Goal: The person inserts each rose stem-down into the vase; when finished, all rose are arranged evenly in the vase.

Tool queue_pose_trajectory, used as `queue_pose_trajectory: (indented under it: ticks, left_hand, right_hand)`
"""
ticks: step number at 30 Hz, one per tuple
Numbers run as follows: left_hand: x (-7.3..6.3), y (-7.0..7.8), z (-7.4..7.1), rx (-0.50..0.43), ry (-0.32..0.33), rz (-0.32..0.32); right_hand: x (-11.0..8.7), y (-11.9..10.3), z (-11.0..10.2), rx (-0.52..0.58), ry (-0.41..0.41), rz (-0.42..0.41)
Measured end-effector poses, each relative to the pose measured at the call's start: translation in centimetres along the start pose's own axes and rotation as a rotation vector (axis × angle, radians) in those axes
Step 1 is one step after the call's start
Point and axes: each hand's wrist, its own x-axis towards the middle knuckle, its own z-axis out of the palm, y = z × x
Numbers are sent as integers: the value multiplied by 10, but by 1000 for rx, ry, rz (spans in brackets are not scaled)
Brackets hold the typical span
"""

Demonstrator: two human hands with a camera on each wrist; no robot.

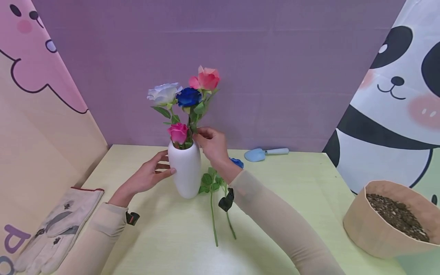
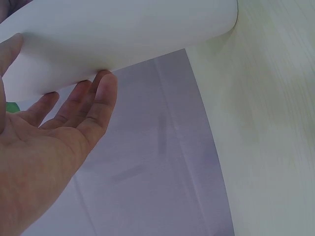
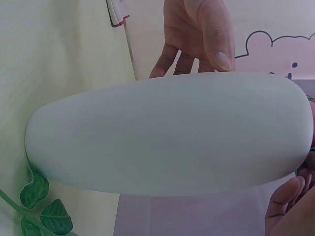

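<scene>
A white vase (image 1: 185, 172) stands on the table with several roses in its mouth: a white rose (image 1: 165, 93), a blue rose (image 1: 188, 97), a coral rose (image 1: 208, 79) and a magenta rose (image 1: 178, 133). My left hand (image 1: 151, 173) holds the vase's left side, thumb at the front and the other fingertips against its far side. At the right of the mouth, my right hand (image 1: 214, 145) pinches a rose stem among the leaves, below the coral bloom. In the right wrist view the vase (image 3: 167, 135) hides much of that hand's work.
Right of the vase, green stems (image 1: 214, 217) lie on the table, with a blue bloom (image 1: 237, 162) partly behind my right wrist. A small blue trowel (image 1: 256, 154) lies at the back edge. Gloves (image 1: 60, 225) lie at left; a soil-filled fabric pot (image 1: 364, 221) stands at right.
</scene>
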Motion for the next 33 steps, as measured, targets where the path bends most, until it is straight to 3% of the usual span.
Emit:
queue_pose_trajectory:
  ticks: [9,18,33]
  left_hand:
    - [1,-1,0,-4,-4,1]
    - [0,-2,0,-7,-1,-2]
    - [-1,-1,1,5,11,-10]
  right_hand:
    - [1,0,-3,-14,-78,75]
    - [-1,1,-14,16,-162,74]
    - [-5,10,-53,-58,-220,92]
